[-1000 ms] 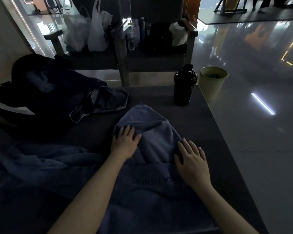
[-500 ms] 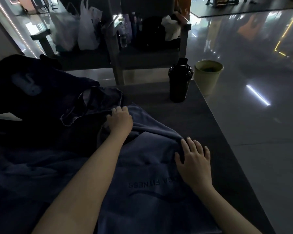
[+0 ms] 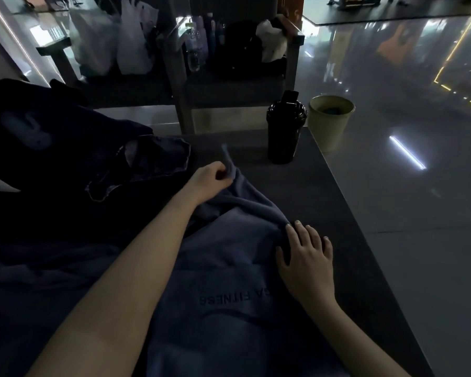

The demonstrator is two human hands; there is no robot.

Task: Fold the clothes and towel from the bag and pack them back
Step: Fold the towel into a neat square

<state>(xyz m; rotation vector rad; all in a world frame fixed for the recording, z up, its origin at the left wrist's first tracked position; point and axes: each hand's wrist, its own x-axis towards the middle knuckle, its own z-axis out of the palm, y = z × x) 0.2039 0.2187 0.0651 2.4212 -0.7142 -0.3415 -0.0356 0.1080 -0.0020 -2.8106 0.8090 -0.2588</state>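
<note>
A blue-grey towel (image 3: 229,268) with dark lettering is spread over the near middle of the dark surface (image 3: 324,202), its far part rumpled into soft ridges. Its far corner (image 3: 228,159) is pinched and raised slightly by the left hand (image 3: 210,178), whose fingers are curled round the cloth. The right hand (image 3: 306,258) is laid flat, fingers spread, on the towel's right edge, where the cloth is bunched against the fingertips.

The towel is judged to be light, limp and thick-piled. It should drape and drag over the surface, not slide freely. It is best taken by two corners or along one hem, so that the edges can be matched before a fold is laid.

Dark clothes (image 3: 65,170) are heaped at the left, unfolded. Which dark mass there is the bag cannot be told, so its contents are left unstated. A black lidded shaker bottle (image 3: 284,131) stands at the far right of the surface, its contents hidden. Beyond it a pale green bucket (image 3: 329,123) holds something dark. White plastic bags (image 3: 131,39) are seen far off, full.
</note>
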